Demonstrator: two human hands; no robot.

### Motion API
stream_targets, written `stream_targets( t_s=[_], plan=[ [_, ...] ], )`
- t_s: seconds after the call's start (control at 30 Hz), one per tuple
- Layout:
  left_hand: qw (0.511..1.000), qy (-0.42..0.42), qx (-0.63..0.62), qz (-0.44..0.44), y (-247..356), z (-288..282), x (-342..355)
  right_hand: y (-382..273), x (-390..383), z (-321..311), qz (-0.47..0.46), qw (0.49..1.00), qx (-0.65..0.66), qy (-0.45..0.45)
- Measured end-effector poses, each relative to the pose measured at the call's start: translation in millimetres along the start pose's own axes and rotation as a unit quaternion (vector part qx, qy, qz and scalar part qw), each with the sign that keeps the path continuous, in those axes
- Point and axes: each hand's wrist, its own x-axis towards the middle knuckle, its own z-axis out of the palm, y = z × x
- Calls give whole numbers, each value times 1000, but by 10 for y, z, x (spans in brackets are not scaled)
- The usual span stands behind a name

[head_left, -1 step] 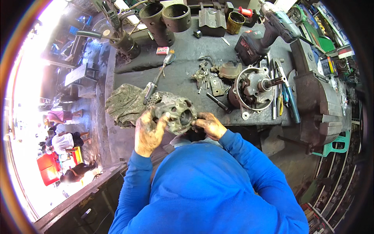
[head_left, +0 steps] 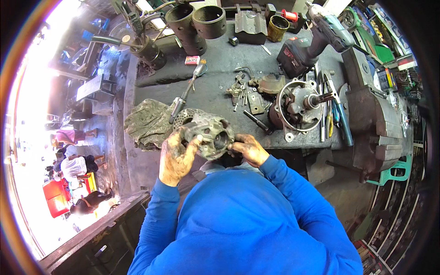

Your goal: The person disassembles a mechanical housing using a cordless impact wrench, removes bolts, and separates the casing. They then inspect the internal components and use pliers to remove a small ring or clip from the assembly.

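Observation:
At the near edge of the bench I hold a grey cast-metal alternator housing, with slots around its rim and a round hole facing up toward me. My left hand grips its left side, the thumb lying over the front. On the opposite side, my right hand pinches the rim between thumb and fingertips. Both hands are stained dark. Just behind the housing shows a perforated grey metal piece; whether it is joined to the housing I cannot tell. A crumpled dark cloth lies left of it.
Right of my hands sits an alternator half with its shaft sticking out. Around it lie a dark bolt, small metal parts, pliers and a cordless impact wrench. A slim tool and metal cylinders stand farther left.

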Motion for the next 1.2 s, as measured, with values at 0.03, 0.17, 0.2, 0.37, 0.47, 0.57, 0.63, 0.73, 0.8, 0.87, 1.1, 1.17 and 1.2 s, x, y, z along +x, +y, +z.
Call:
stream_targets(
  t_s=[0.03, 0.17, 0.2, 0.37, 0.47, 0.57, 0.63, 0.73, 0.8, 0.87, 1.1, 1.17, 1.2],
  plan=[
    [1000, -4, -7, 1, 14, -17, -12, -65, -47, -10, -10, 993, -112, 34],
    [980, -65, -128, -136, -48, -119, 102, -425, -460, 18, -103, 970, -195, 104],
    [969, -53, -203, -127, -104, -164, 221, -530, -465, 43, -118, 973, -142, 137],
    [858, -42, -505, -78, -446, -452, 842, -883, -506, 36, -253, 956, -76, 124],
    [833, 93, -511, -188, -800, -644, 1294, -782, -373, -71, -193, 911, -308, 197],
    [817, 148, -520, -202, -1272, -749, 1500, -452, -459, -119, -154, 906, -352, 176],
    [808, 179, -524, -201, -1594, -790, 1562, -275, -520, -101, -95, 891, -399, 196],
    [789, 207, -538, -211, -2014, -834, 1629, -182, -517, -2, -109, 860, -456, 201],
    [772, 229, -541, -242, -2197, -840, 1672, -248, -345, 97, -126, 826, -523, 167],
    [807, 206, -506, -225, -2278, -876, 1635, -380, -115, 217, -174, 801, -558, 131],
    [969, 200, -137, -53, -2093, -989, 853, -699, 849, 823, -211, 654, -704, 177],
    [974, 103, -147, -141, -2005, -1089, 496, -774, 912, 909, -129, 666, -719, 150],
    [971, 68, -155, -167, -1973, -1127, 333, -788, 939, 948, -133, 654, -730, 145]
  ],
)
